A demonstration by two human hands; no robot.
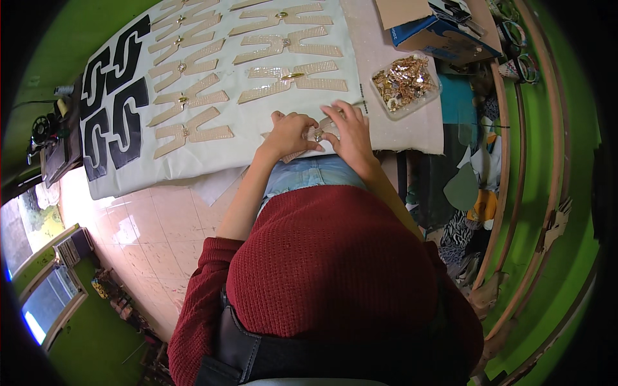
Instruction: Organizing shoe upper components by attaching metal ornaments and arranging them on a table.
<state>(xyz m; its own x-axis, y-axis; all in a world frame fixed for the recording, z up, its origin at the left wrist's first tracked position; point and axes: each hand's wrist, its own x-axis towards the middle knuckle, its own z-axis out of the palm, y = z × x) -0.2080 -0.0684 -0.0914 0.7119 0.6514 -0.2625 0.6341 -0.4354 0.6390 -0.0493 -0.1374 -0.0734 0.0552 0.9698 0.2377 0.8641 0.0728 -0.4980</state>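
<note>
At the table's near edge, my left hand (293, 134) and my right hand (349, 133) face each other with fingers bent. Between them they grip a beige, crocodile-textured sandal strap piece, mostly hidden by the fingers. A small shiny ornament (318, 134) shows at its middle, close to both thumbs. Beyond my hands lies a similar beige strap piece (322, 67) with a gold ornament at its centre. Several more, such as the beige strap piece (215, 132) to the left, are laid out in two columns, each with a central ornament.
A clear plastic tub (421, 104) heaped with gold and silvery ornaments stands right of my hands. Behind it is an open cardboard box (444, 45). Black S-shaped pieces (127, 122) lie at the left on the white table cover (248, 132). Scraps of material (462, 186) are piled below right.
</note>
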